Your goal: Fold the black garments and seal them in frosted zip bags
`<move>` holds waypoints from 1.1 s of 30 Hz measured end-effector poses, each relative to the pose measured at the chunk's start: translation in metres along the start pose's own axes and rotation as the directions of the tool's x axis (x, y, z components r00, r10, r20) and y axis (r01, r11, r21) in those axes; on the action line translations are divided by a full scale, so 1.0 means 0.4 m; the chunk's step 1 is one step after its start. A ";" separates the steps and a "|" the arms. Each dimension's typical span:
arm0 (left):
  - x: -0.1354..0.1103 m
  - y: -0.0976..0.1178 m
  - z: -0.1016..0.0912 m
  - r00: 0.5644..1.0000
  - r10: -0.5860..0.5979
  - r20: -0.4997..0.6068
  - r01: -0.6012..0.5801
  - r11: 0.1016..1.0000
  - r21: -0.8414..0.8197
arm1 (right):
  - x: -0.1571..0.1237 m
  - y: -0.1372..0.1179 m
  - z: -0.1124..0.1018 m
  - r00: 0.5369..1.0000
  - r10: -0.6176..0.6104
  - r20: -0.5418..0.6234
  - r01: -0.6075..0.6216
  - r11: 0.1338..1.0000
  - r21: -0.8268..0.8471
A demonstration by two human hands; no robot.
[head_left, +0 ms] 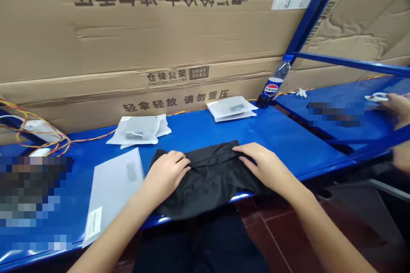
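Here we are at the bench, and right at twelve o'clock, on the near edge of the blue table (288, 149), sits the black folded garment (208, 185), its lower edge hanging just over the lip! My left hand (166, 175) is flat on it, fingers pressed together and gently curved, no pinching. My right hand (259, 164) is across from it on the top fold, fingers also closed up side by side, pressing down, with nothing pinched. The two hands are working either side of the middle of the cloth.

At ten o'clock, just beside the garment, lies a white paper mailer (112, 192) with a printed label. Further out at eleven is a white plastic bag (137, 130) with a small dark packet on it, and at one o'clock a second white plastic bag (232, 108) lies on the table's far edge. Beyond that, a Pepsi bottle (272, 85) leans against a huge cardboard carton (160, 38). Over at two o'clock, a co-worker's hand (395, 108) reaches toward a small white item (375, 97). Tangled red-and-yellow wires (32, 126) run along at ten.
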State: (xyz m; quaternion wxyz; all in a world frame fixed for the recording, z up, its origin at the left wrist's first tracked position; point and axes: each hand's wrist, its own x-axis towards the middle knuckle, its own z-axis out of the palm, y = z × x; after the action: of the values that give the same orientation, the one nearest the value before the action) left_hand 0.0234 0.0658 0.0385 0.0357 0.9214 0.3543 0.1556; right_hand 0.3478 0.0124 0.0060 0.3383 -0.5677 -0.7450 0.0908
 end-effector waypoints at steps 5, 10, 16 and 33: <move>-0.024 -0.038 -0.085 0.991 -0.115 0.066 0.126 0.973 -0.195 | -0.005 -0.031 -0.015 1.000 0.024 0.014 -0.025 0.993 0.112; 0.089 -0.146 -0.127 0.954 -0.260 0.150 0.298 0.883 -0.362 | 0.176 -0.001 -0.036 0.984 0.118 0.132 -0.145 0.966 0.216; 0.144 -0.218 -0.043 0.919 -0.361 0.160 0.394 0.853 -0.342 | 0.349 0.074 0.042 0.937 0.110 0.330 -0.171 0.972 0.163; 0.114 -0.241 0.016 0.963 -0.270 0.004 0.267 0.949 -0.166 | 0.333 0.130 0.070 0.936 0.124 0.328 -0.227 0.928 0.296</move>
State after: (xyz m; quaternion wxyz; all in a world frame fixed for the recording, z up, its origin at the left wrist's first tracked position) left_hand -0.0044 0.1684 0.0273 0.1295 0.8569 0.4626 0.1870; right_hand 0.3549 0.1578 0.0112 0.3002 -0.5473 -0.7079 0.3304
